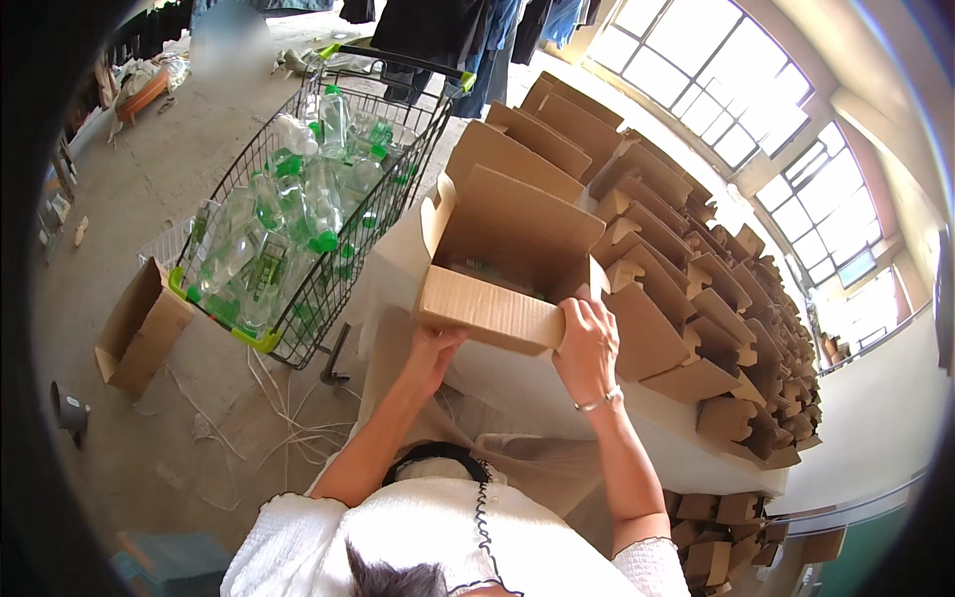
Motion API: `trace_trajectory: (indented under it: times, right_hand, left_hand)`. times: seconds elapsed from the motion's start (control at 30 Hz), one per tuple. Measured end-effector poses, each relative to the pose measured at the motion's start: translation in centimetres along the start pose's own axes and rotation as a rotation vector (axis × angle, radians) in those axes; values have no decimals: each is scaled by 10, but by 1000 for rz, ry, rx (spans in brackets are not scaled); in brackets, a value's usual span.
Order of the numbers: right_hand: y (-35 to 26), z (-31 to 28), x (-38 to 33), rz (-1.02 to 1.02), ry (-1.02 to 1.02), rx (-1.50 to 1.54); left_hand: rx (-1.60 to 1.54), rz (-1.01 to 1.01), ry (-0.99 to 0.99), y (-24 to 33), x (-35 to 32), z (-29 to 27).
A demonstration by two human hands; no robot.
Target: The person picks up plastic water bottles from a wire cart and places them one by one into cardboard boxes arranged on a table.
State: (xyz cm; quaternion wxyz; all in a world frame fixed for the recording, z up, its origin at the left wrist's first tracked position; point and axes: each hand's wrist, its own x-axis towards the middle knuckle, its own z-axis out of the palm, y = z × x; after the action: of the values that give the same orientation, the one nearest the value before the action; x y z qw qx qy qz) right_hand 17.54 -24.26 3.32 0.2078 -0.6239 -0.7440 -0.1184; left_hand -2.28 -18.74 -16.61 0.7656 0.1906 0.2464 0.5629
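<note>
Both hands, left hand (pixel 435 348) and right hand (pixel 587 343), grip an open cardboard box (pixel 497 264) on a white table (pixel 517 383) beside a cart (pixel 298 209), concrete floor (pixel 149 189)

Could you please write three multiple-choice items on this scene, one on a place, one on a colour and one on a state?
1. Where does the shopping cart stand?
A. to the person's left of the table
B. on the table
C. behind the rows of boxes on the right

2. What colour are the caps of the bottles in the cart?
A. red
B. green
C. black

3. In what state is the cardboard box that the hands hold?
A. taped shut
B. crushed flat
C. open, flaps up

Answers:
1 A: the cart is on the floor, left of the white table.
2 B: green caps show through the wire.
3 C: the left hand and right hand grip its near wall, with the top flaps standing open.
</note>
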Motion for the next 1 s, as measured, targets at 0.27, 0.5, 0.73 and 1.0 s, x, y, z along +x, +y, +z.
trace_trajectory:
  times: [0.27,0.5,0.73,1.0]
  right_hand:
    - [-14,-40,-8,-138,-27,-88]
    - [-24,-122,-7,-151,81,-1]
    - [7,-188,54,-138,304,-50]
    - [59,-195,201,-37,446,-22]
  left_hand:
    - [-356,-95,-47,-50,-30,-28]
    - [-70,58,-154,-9,-67,2]
    - [655,404,-314,109,12,109]
    - [321,403,-640,237,129,285]
